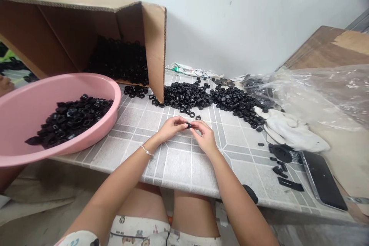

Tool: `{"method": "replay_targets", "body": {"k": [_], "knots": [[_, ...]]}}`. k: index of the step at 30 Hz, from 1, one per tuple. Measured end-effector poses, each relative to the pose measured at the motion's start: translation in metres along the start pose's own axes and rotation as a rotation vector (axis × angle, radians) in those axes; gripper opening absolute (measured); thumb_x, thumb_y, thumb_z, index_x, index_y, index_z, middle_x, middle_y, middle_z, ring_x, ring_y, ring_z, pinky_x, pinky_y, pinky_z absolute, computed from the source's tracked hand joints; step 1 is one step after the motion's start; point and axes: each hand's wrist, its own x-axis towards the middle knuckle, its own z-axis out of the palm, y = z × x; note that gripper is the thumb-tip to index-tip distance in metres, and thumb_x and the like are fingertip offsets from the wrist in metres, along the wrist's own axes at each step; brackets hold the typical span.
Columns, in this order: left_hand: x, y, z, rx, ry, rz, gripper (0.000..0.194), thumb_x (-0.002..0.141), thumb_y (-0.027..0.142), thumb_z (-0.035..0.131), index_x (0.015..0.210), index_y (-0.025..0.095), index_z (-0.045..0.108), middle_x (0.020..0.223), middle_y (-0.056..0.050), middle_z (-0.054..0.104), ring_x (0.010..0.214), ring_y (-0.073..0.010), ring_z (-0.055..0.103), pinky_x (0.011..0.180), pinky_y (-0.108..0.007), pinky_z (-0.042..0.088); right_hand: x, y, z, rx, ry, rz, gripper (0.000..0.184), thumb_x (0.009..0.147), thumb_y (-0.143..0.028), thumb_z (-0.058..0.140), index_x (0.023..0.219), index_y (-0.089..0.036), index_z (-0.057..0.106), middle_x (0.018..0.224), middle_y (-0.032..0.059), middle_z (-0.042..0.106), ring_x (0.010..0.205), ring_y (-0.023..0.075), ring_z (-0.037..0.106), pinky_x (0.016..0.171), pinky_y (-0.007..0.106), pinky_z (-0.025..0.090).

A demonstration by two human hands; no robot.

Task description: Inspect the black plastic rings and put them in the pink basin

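Between my fingertips, over the middle of the table, is a small black plastic part [188, 125]. My left hand [172, 128] pinches it from the left, and my right hand [204, 135] pinches it from the right. The fingers hide much of the part, so its exact shape cannot be made out. Just beyond my hands lies a loose black ring [198, 117]. Behind it spreads a heap of black rings [184, 96]. To the right of that heap is a pile of small black discs [233, 100].
A pink basin [112, 123] of black parts stands left, overhanging the table edge. Behind it, a cardboard box [155, 46] lies open with more rings inside. At right are a white cloth [294, 128], a phone [324, 180], black scraps and clear plastic sheeting [317, 96].
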Motion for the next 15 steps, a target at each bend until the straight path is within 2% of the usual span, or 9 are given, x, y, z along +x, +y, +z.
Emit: {"method": "replay_targets", "body": {"k": [4,11,15], "knots": [[-0.0006,0.0022,0.0002,0.04,0.013,0.031,0.036,0.07,0.041,0.075,0.09,0.013,0.066,0.091,-0.007,0.067,0.08,-0.0148,0.06,0.079,-0.028,0.046,-0.0002,0.0032,0.0013,0.014,0.001,0.001,0.018,0.083,-0.03,0.059,0.1,-0.024,0.063,0.1,0.0048,0.061,0.09,0.0178,0.063,0.086,0.036,0.054],[-0.0037,0.0004,0.0015,0.01,-0.016,-0.026,0.036,0.071,0.042,0.073,0.091,0.013,0.065,0.092,-0.006,0.066,0.08,-0.0155,0.061,0.078,-0.029,0.049,-0.0022,0.0005,0.0038,0.017,0.022,0.01,0.013,0.082,-0.032,0.064,0.091,-0.023,0.066,0.094,0.0051,0.063,0.088,0.0197,0.062,0.082,0.038,0.053],[-0.0044,-0.0022,0.0026,-0.054,-0.003,-0.059,0.035,0.068,0.041,0.076,0.086,0.013,0.065,0.088,-0.005,0.065,0.08,-0.0153,0.061,0.079,-0.031,0.05,-0.0026,-0.0029,0.007,0.058,0.056,0.071,0.018,0.081,-0.038,0.065,0.089,-0.023,0.069,0.089,0.0049,0.064,0.087,0.0205,0.062,0.081,0.039,0.053]]}}
